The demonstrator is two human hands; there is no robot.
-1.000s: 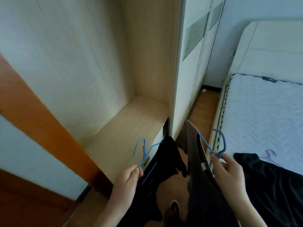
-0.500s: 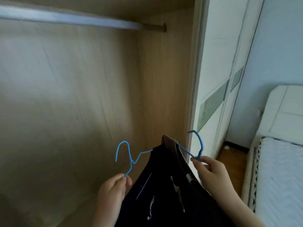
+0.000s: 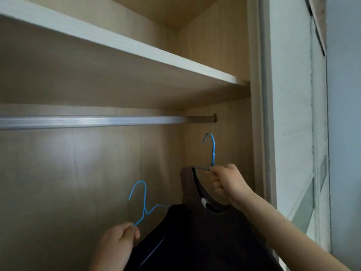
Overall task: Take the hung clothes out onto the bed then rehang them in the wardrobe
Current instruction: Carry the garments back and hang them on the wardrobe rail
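Each hand pinched a blue hanger: left hand (image 3: pixel 117 239) low, right hand (image 3: pixel 226 180) nearer the rail (image 3: pixel 97 121), both bearing dark clothes (image 3: pixel 205 235).

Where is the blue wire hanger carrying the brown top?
Head view, right of centre: the blue wire hanger with the brown sleeveless top is gripped by the right hand, its hook below the silver metal wardrobe rail, not on it.

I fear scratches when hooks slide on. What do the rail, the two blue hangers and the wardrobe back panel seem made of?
The rail: metal, probably aluminium, silver satin finish with fine lengthwise lines. The upper hanger and lower hanger: thin bent wire, smooth blue coating, likely plastic over metal. The back panel: matt pale wood-grain board, perhaps laminate.
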